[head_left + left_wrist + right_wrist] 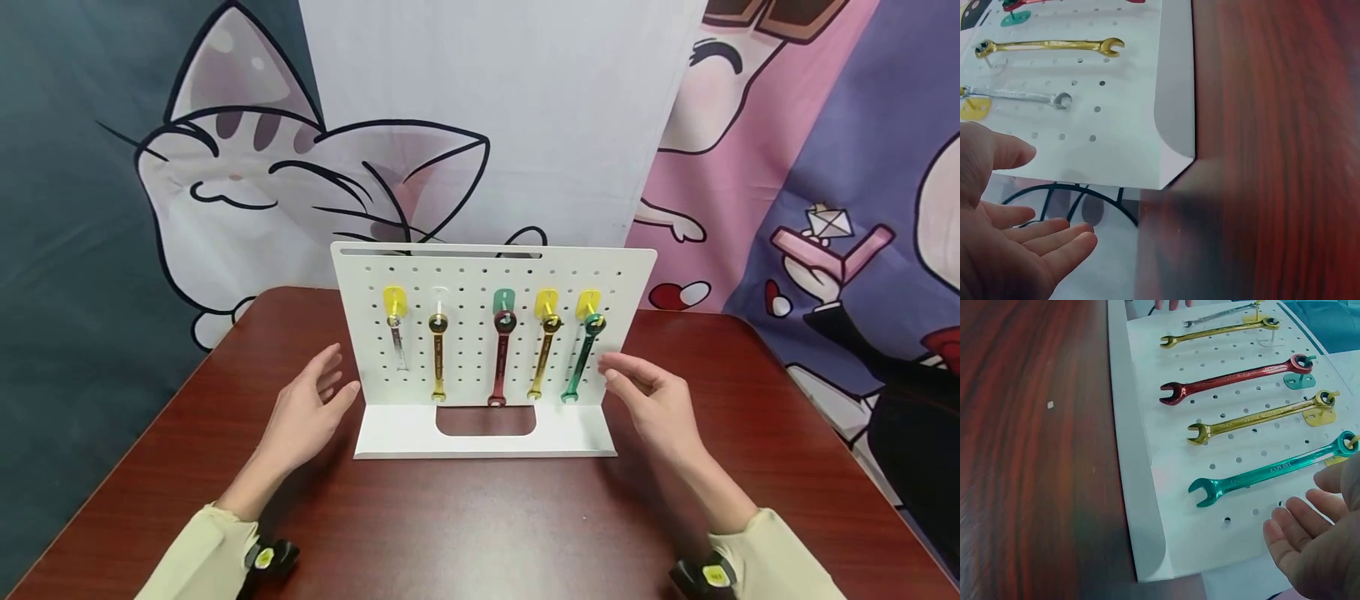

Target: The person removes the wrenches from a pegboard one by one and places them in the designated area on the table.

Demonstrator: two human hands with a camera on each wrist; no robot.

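Note:
A white pegboard stand [468, 350] stands upright on the table, with several combination wrenches hanging from its hooks. From left to right hang a small silver wrench [397, 340], a gold wrench [438, 358], a red wrench [501, 358], a second gold wrench [543, 357] and a green wrench [582, 358]. My left hand [307, 412] is beside the board's left edge, nearest the silver wrench, fingers relaxed and holding nothing. By the right edge, close to the green wrench, my right hand [660, 408] holds nothing, its fingers loosely bent. Whether it touches the board is unclear.
The reddish-brown wooden table [480, 525] spreads around the stand. Behind it hangs a cloth with a cartoon cat [232, 192]. A black object [918, 467] is at the far right. In the right wrist view, a small pale speck [1050, 405] lies on the wood.

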